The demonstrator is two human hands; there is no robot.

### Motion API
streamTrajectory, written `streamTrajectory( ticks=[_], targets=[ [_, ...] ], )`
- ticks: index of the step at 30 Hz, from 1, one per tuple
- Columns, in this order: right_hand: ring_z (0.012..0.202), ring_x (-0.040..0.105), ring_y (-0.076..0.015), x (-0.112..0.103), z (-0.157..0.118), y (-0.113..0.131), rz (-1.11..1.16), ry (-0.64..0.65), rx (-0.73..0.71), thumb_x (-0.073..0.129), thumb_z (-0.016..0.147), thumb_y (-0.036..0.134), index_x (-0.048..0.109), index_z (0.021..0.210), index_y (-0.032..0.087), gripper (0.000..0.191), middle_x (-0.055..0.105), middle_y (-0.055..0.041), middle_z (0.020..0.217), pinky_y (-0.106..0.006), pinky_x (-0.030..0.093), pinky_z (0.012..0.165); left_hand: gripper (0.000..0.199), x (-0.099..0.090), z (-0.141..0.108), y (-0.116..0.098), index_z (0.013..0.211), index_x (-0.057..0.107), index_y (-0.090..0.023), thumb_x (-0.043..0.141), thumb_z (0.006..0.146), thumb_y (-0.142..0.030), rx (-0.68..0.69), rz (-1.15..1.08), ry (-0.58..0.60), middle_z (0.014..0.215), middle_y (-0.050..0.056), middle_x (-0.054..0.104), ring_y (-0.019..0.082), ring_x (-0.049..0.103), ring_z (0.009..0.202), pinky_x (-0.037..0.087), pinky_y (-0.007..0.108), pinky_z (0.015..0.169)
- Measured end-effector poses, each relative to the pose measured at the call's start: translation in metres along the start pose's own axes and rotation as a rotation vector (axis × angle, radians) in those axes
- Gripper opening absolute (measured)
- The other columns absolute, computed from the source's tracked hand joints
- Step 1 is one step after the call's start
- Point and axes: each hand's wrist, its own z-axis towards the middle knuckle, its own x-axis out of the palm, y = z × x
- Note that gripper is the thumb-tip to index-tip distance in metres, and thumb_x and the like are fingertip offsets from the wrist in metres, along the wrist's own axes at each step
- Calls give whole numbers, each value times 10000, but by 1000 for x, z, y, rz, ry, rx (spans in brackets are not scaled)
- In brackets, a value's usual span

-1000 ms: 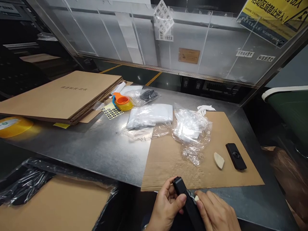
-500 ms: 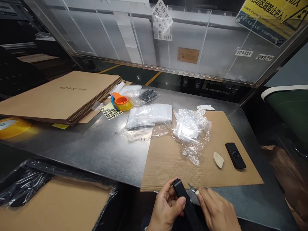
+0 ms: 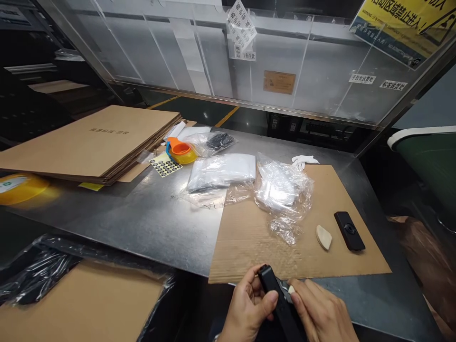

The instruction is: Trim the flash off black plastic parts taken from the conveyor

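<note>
As the left hand [image 3: 245,306] grips a black case [image 3: 278,299] at bottom centre, the right hand [image 3: 322,306], seemingly midway, pinches a small tool [image 3: 291,289] beside it.

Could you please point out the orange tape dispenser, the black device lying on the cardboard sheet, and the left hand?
Orange tape dispenser [image 3: 181,148]: head view, on its orange ring.
Black device [image 3: 344,227]: head view, on its upper face.
Left hand [image 3: 245,306]: head view, on its back.
</note>
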Motion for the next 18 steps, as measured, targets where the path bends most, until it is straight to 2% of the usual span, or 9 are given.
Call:
streamTrajectory(
  ticks=[18],
  targets=[
    [499,591,-119,-1,-1,1,-36,-8,-14,238,978,315,574,887,223,360,594,13,596,-212,365,452,628,4,-3,-2,1050,513,-142,795,560,-416,-1,-10,-7,719,18,614,75,491,503,409,173,407]
  ],
)
